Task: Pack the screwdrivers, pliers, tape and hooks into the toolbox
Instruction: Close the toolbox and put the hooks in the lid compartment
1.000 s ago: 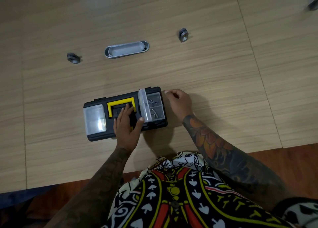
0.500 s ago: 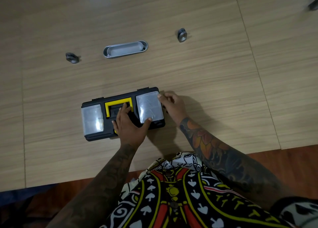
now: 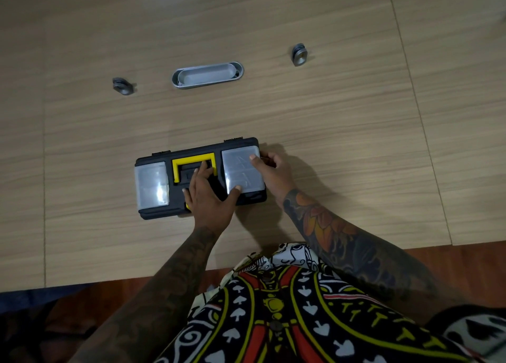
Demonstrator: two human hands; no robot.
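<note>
We find the toolbox lying flat on the wooden table, lid shut, with its long side running across the view. It is black, with a yellow handle folded down in the middle of the lid and a clear-lidded compartment at each end.

The left hand rests on the middle of the toolbox lid, at the edge nearest the person. Its fingers are spread and fairly straight, reaching over the handle recess, and the thumb presses the near corner of the right compartment cover. We see it holding nothing.

The right hand sits at the right end of the toolbox. Its thumb tip lies on the far part of the right compartment cover, and the other fingers are curled round the end wall of the box. Through that cover we make out thin metal pieces, likely hooks, but they are too faint to count. The left compartment cover is closed and glares with reflected light.

Beyond the toolbox, well apart from it, a grey oval cable grommet is set into the table. A small grey fitting stands beyond the box's left end, and another grey fitting stands beyond its right end.

The person's patterned shirt fills the view nearer than the toolbox.
</note>
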